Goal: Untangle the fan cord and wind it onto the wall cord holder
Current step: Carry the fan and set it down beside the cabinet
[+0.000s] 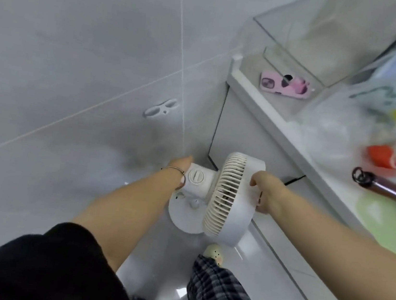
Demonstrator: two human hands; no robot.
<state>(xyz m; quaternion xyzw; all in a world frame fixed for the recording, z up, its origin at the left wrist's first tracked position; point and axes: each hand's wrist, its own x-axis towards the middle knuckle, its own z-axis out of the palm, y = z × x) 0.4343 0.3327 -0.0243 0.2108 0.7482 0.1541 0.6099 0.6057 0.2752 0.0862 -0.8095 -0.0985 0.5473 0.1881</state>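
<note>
Both hands on the fan [230,199] here, low at about five o'clock of the view: white plastic, a round ribbed grille gone faintly yellow, a flat disc base [182,219] beneath it. The left hand [179,172] clasps the back of the smooth motor housing, thumb lying beside the round knob [196,176], a thin ring [176,169] on one finger, and the other fingers are hidden behind the housing. The right hand [265,191] is curled over the grille's rim at three o'clock of the fan, fingertips tucked out of sight. The cord cannot be made out, as the fan's body and the arms cover that side. Up at ten o'clock from the fan, well apart from both hands, the wall cord holder [161,108] sits on the glossy grey tile wall [79,46], small, white, two oval openings, rather blurred. At two o'clock runs a white counter [261,102] with a pink phone case [284,85] lying flat, a clear box [307,38] behind it, and crinkled translucent plastic bags [340,133] smeared by motion. A brown rod [393,190] with a black ring end is cut off by the right edge. Down at six o'clock, a black sleeve [50,269] and checked trousers [219,286] fill the bottom edge
</note>
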